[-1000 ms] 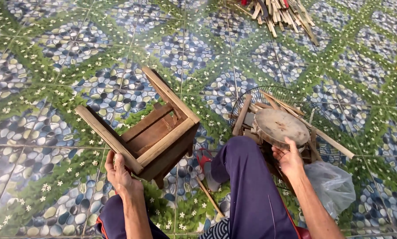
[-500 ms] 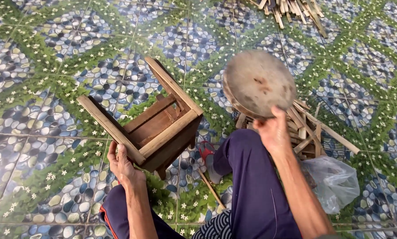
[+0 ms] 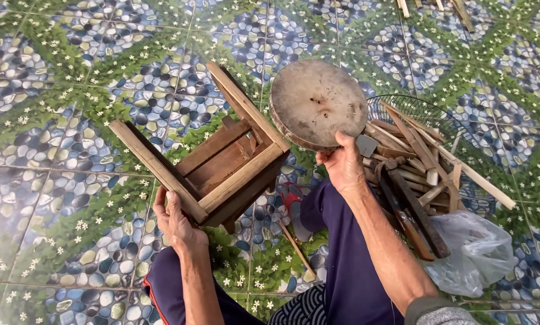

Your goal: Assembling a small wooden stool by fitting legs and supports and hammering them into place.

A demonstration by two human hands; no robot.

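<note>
My left hand (image 3: pixel 176 219) grips a leg of the overturned wooden stool frame (image 3: pixel 212 159). My right hand (image 3: pixel 342 168) holds up a round wooden disc (image 3: pixel 318 102), just right of the frame, with a wire basket (image 3: pixel 420 111) of wood sticks (image 3: pixel 426 159) beyond it.

Rough bare-wood stool frame (image 3: pixel 221 162), worn matt wooden disc (image 3: pixel 318 102), glossy floor tiles (image 3: pixel 59 72).

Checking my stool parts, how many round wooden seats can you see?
1: the round wooden seat held up by the right hand, beside the stool frame. Others may hide under the sticks.
</note>
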